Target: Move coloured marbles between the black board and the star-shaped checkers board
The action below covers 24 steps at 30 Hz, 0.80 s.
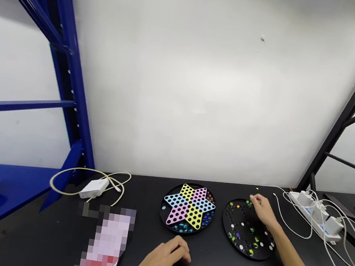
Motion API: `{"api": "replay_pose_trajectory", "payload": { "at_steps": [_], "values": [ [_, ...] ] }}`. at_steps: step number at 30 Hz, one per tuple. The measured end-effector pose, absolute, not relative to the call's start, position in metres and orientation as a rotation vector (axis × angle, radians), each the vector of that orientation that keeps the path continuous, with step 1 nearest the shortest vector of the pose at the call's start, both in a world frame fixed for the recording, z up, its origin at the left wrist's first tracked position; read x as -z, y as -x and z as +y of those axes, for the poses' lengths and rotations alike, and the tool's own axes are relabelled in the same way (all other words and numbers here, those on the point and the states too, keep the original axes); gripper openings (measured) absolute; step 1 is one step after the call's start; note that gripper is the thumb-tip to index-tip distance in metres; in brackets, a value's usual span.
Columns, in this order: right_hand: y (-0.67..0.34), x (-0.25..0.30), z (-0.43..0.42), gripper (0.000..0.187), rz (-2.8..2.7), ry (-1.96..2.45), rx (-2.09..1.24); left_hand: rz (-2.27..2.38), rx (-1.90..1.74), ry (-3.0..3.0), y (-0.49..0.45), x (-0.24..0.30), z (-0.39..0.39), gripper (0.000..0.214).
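A round Chinese checkers board (189, 203) with a coloured star lies on the table; blue, light-blue and reddish marbles sit in its rim pockets. To its right is a round black tray (235, 214) holding several green-yellow marbles (250, 252), an orange one (238, 206), a purple one (237, 235) and white pieces (240, 247). My right hand (262, 209) is over the tray's far edge, fingertips pinched together close to a green marble (248, 203); what they hold, if anything, is hidden. My left hand (165, 261) rests on the table in front of the board, fingers loosely bent and apart, holding nothing.
At the left lie a blurred-out phone-like object (103, 247) and a white charger (94, 188) with a coiled cable. A power strip (315, 218) with plugs and white cables stands on the right. Behind is a white wall (185, 85); a blue metal frame (71, 57) rises at left.
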State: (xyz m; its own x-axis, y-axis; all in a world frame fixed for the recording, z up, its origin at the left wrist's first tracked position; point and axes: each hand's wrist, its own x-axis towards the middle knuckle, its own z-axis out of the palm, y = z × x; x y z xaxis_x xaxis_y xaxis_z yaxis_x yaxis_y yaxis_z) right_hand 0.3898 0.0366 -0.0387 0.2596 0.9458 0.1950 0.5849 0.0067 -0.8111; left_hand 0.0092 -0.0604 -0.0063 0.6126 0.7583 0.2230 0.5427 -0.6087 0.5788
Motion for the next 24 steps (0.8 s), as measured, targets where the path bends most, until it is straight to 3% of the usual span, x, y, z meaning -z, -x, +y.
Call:
{"api": "replay_pose_trajectory", "payload": {
  "at_steps": [3, 6, 15, 24],
  "values": [
    [-0.352, 0.018, 0.062, 0.045, -1.103, 1.355, -1.008, 1.029, -0.647, -2.369, -0.009, 0.009, -0.059, 0.015],
    [-0.295, 0.006, 0.097, 0.045, -1.056, 1.261, -1.219, 1.007, -0.613, -2.363, -0.006, 0.008, -0.057, 0.015],
    [-0.167, 0.028, 0.15, 0.034, -2.122, 1.747, -0.119, 1.021, -0.603, -2.297, -0.002, 0.005, -0.06, 0.02],
    [-0.173, 0.032, 0.165, 0.032, -2.225, 1.757, -0.134, 1.001, -0.596, -2.287, -0.001, 0.011, -0.06, 0.022]
  ]
}}
